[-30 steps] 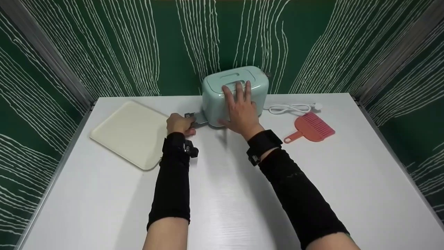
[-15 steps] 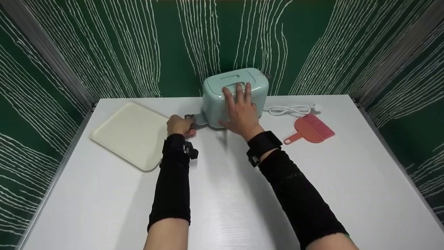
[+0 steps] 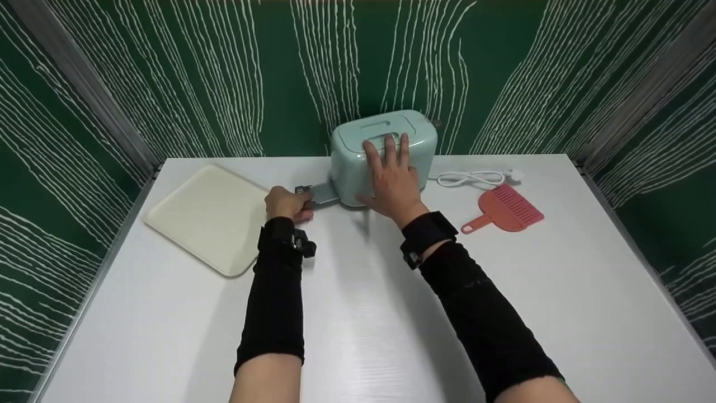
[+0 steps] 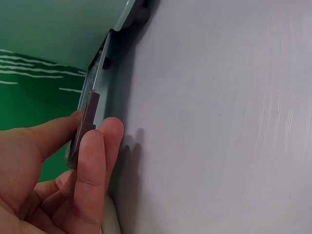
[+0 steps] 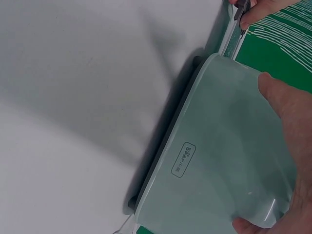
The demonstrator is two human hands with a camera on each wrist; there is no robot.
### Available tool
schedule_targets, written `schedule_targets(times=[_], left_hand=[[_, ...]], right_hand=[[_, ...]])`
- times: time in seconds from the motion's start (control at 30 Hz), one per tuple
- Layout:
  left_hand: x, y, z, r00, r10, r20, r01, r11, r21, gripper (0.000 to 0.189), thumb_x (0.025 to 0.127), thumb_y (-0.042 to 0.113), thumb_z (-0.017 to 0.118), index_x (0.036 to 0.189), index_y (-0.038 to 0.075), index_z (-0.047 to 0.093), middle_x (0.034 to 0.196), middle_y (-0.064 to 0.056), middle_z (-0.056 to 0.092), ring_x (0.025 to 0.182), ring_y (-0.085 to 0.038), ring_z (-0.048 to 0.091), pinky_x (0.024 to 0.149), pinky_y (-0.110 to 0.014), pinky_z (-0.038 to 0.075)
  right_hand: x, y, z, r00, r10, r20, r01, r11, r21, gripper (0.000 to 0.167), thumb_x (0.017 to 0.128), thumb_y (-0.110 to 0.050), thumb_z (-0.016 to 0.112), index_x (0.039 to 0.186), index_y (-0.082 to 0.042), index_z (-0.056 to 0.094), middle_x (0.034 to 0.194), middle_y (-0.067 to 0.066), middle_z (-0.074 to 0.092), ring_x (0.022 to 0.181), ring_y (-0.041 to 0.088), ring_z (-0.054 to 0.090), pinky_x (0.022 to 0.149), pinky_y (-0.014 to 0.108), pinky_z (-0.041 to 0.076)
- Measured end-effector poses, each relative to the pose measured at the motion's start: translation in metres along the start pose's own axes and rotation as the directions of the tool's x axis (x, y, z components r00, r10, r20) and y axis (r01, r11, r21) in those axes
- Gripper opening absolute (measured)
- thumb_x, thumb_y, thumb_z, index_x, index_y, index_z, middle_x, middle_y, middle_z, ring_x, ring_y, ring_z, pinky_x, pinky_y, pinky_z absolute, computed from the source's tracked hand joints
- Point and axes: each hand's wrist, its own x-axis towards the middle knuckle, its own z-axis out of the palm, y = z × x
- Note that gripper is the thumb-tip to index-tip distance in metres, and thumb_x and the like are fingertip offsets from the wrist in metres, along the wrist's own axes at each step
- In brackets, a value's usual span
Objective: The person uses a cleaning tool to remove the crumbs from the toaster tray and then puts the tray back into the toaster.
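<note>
A mint-green toaster point(image 3: 351, 170) stands at the back of the white table, its top lid in place. From its left end, low down, sticks out a thin grey crumb tray point(image 3: 325, 193). My left hand point(image 3: 284, 202) pinches the dark end of the crumb tray between thumb and fingers, as the left wrist view shows closely. The rest of the crumb tray is hidden inside the toaster. My right hand point(image 3: 395, 187) rests on the toaster's front with fingers spread and straight, fingertips at the top edge.
A cream square tray point(image 3: 210, 218) lies at the left, close to my left hand. To the right are a coiled white power cord point(image 3: 470, 178) and a coral-red dustpan-shaped tool point(image 3: 500, 208) with a comb-like pink edge. The green wall point(image 3: 302, 134) rises behind the toaster.
My left hand has moved slightly left, and more of the crumb tray shows outside the toaster. The right hand keeps its place on the toaster. The head view has shifted a little.
</note>
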Motion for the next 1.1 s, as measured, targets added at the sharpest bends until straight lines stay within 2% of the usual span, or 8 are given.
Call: schedule_targets(times=[0.07, 0.17, 0.43, 0.77, 0.93, 1.1], left_hand=[[-0.0006, -0.0005, -0.0003, 1.000, -0.016, 0.014, 0.017, 1.000, -0.022, 0.040, 0.097, 0.031, 0.080, 0.119, 0.000, 0.068, 0.084, -0.006, 0.076, 0.045, -0.005, 0.066, 0.046, -0.017, 0.051], [-0.0014, 0.0001, -0.0013, 0.999, -0.035, 0.032, 0.036, 0.998, -0.045, 0.042, 0.097, 0.030, 0.080, 0.121, -0.001, 0.067, 0.074, -0.002, 0.071, 0.045, -0.005, 0.067, 0.045, -0.017, 0.052], [-0.0008, -0.0006, -0.0022, 0.996, -0.069, 0.058, 0.074, 0.992, -0.104, 0.042, 0.099, 0.028, 0.079, 0.125, -0.003, 0.065, 0.078, -0.004, 0.072, 0.047, -0.006, 0.068, 0.049, -0.018, 0.056], [0.0027, -0.0015, -0.0010, 0.997, -0.069, 0.036, 0.072, 0.995, -0.072, 0.038, 0.097, 0.029, 0.080, 0.118, -0.001, 0.068, 0.052, 0.003, 0.066, 0.042, -0.005, 0.065, 0.043, -0.017, 0.051], [0.0030, -0.0003, -0.0019, 0.997, -0.065, 0.032, 0.066, 0.997, -0.035, 0.036, 0.098, 0.028, 0.078, 0.118, 0.000, 0.068, 0.054, 0.004, 0.066, 0.042, -0.004, 0.065, 0.043, -0.017, 0.048], [0.0014, -0.0005, -0.0039, 0.998, -0.051, 0.025, 0.052, 0.997, -0.055, 0.039, 0.097, 0.026, 0.079, 0.123, -0.002, 0.068, 0.070, -0.001, 0.072, 0.043, -0.005, 0.066, 0.044, -0.017, 0.050]], right_hand=[[-0.0002, 0.0001, 0.0005, 1.000, -0.002, -0.002, 0.002, 1.000, -0.001, 0.114, 0.089, -0.063, 0.080, 0.171, -0.020, 0.013, 0.175, 0.030, 0.013, 0.164, 0.058, 0.005, 0.102, 0.063, 0.059], [0.0003, 0.0007, 0.0015, 1.000, -0.003, -0.009, 0.003, 1.000, -0.010, 0.115, 0.089, -0.064, 0.081, 0.170, -0.019, 0.013, 0.175, 0.031, 0.013, 0.163, 0.059, 0.006, 0.102, 0.063, 0.059], [0.0017, 0.0002, 0.0016, 1.000, 0.000, -0.003, 0.000, 1.000, -0.002, 0.115, 0.088, -0.064, 0.081, 0.170, -0.020, 0.013, 0.175, 0.031, 0.013, 0.164, 0.058, 0.006, 0.102, 0.065, 0.058], [0.0016, 0.0008, 0.0029, 1.000, -0.005, -0.023, 0.006, 1.000, 0.014, 0.114, 0.088, -0.062, 0.082, 0.170, -0.020, 0.014, 0.175, 0.031, 0.014, 0.163, 0.059, 0.006, 0.103, 0.066, 0.058], [0.0009, 0.0001, 0.0016, 1.000, -0.007, -0.008, 0.007, 1.000, -0.008, 0.116, 0.089, -0.064, 0.080, 0.171, -0.019, 0.012, 0.174, 0.032, 0.013, 0.163, 0.059, 0.005, 0.101, 0.062, 0.059], [0.0006, -0.0009, 0.0000, 1.000, -0.002, 0.008, 0.002, 1.000, -0.020, 0.117, 0.089, -0.065, 0.079, 0.172, -0.019, 0.011, 0.175, 0.031, 0.012, 0.164, 0.058, 0.004, 0.102, 0.061, 0.059]])
